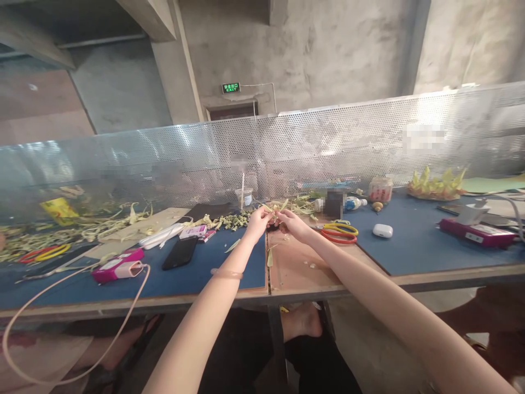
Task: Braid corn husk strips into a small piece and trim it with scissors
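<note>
My left hand (259,223) and my right hand (292,224) meet over the table's middle, fingertips pinched together. Between them is a pale yellow-green plant strip (284,206), like a husk strip; its lower part is hidden by the fingers. Small dark green knotted pieces (234,221) lie in a heap just left of my left hand. Behind my right hand are loose pale strips (302,206). Scissors with red and yellow handles (337,233) rest on the brown board (293,268), to the right of my right hand.
A black phone (179,252), a magenta box with a cable (118,266) and more strips (24,238) lie left. Rightward are a water bottle (355,203), a jar (380,190), a white earbud case (382,231) and another magenta box (478,233). A perforated metal screen (287,158) stands behind.
</note>
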`<control>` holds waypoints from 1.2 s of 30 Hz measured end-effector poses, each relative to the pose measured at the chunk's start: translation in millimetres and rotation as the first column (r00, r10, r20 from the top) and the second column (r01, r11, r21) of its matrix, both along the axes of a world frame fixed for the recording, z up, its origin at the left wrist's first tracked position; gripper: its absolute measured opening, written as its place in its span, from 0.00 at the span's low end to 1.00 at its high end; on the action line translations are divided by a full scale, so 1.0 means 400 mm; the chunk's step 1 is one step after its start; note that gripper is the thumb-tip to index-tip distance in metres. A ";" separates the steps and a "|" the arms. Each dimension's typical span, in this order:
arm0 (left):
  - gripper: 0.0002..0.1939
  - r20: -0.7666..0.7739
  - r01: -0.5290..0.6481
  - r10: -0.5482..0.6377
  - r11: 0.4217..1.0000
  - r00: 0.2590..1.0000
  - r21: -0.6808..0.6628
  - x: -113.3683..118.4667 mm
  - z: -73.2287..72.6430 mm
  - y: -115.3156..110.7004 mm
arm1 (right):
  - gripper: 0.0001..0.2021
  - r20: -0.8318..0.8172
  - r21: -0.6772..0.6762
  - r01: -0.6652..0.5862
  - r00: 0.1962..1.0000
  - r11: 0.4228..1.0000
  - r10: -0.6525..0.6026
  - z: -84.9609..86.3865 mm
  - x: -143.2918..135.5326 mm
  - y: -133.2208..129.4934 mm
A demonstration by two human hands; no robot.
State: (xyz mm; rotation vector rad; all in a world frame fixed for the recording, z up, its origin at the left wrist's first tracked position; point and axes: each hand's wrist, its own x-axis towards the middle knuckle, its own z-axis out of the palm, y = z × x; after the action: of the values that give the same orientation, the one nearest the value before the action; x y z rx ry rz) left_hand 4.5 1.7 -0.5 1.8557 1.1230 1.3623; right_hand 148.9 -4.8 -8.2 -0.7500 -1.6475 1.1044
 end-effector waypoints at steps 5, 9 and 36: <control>0.11 -0.009 0.026 -0.026 1.000 1.000 -0.005 0.007 0.000 -0.004 | 0.13 0.022 0.074 0.199 0.979 0.977 -0.201 -0.002 -0.006 0.010; 0.12 0.010 0.043 -0.043 0.999 0.999 -0.008 0.010 -0.004 -0.003 | 0.12 0.052 0.176 0.300 0.948 0.938 -0.313 -0.004 -0.006 0.010; 0.12 0.037 0.101 -0.102 0.995 0.994 0.005 0.026 0.000 -0.003 | 0.12 0.049 0.380 0.534 0.804 0.755 -0.593 -0.013 -0.012 -0.004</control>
State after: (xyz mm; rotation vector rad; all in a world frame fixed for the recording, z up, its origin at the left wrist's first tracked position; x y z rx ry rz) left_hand 14.9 0.4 -0.5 1.8561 0.9947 1.3360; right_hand 144.3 -6.2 -13.5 -1.0336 -1.5360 0.3052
